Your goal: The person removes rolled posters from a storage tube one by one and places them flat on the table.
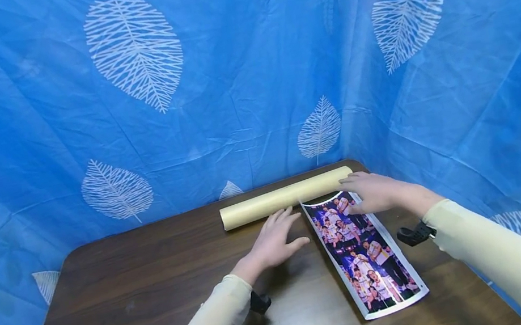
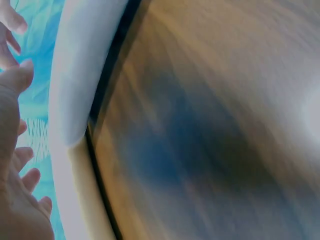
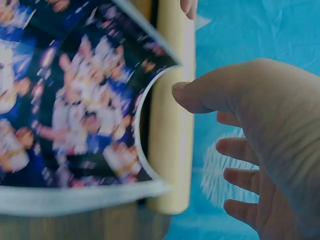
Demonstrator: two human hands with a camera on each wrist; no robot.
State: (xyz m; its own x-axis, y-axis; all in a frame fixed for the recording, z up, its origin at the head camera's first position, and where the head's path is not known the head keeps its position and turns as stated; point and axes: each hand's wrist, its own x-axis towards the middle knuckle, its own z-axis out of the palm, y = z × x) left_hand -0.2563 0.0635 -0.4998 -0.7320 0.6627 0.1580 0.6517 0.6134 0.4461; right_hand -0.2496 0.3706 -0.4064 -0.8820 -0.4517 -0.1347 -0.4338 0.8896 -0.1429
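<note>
A long glossy photo print (image 1: pixel 372 267) with white borders, its ends curling, lies lengthwise on the wooden table. Across its far end stretches a cream-coloured paper roll (image 1: pixel 268 205). My right hand (image 1: pixel 376 192) hovers over the print's far right corner, fingers loosely extended toward the roll's right end. In the right wrist view the thumb stands apart from the other fingers of this hand (image 3: pixel 270 135), with nothing between them. My left hand (image 1: pixel 274 243) is left of the print and just in front of the roll, fingers spread and thumb pointing at the print.
Dark brown wood makes up the table top (image 1: pixel 158 294), which has rounded corners. Behind it and along the right side hangs a blue curtain (image 1: pixel 235 74) with white leaf patterns. A black wrist device (image 1: pixel 414 234) is on my right arm, another (image 1: pixel 260 303) on my left.
</note>
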